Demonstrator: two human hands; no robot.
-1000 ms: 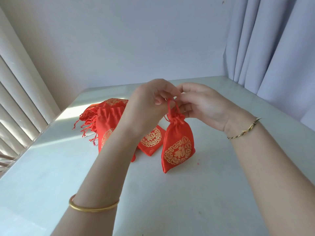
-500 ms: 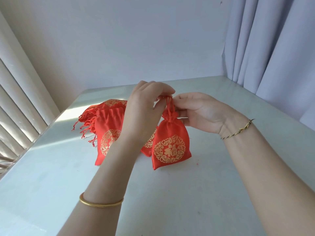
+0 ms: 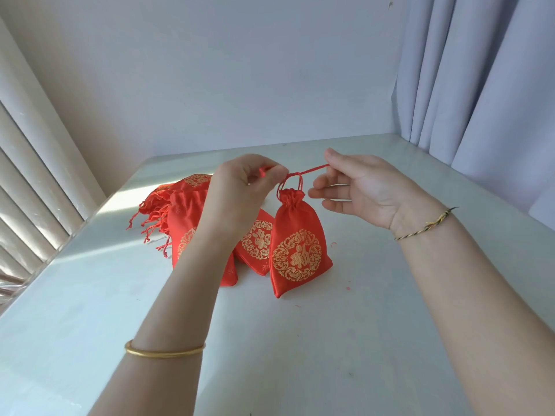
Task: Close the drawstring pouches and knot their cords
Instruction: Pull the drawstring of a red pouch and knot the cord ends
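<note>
A red satin drawstring pouch (image 3: 297,250) with a gold round emblem hangs upright, its bottom touching the white table (image 3: 300,340); its mouth is gathered tight. The red cord (image 3: 309,170) stretches sideways above it, crossed in a loop over the neck. My left hand (image 3: 240,190) pinches the cord's left end between thumb and forefinger. My right hand (image 3: 357,187) pinches the right end at its fingertips, its other fingers spread. Behind my left forearm lies a pile of several more red pouches (image 3: 186,211), partly hidden, with loose cords trailing left.
Another flat pouch (image 3: 255,241) lies just left of the held one. A white wall closes the back, grey curtains (image 3: 480,85) hang at the right, and window blinds (image 3: 30,190) run along the left table edge. Tiny red thread scraps (image 3: 348,287) dot the table.
My hands have drawn apart, pulling the cord taut sideways above the pouch neck. The pouch has swung slightly right and hangs upright.
</note>
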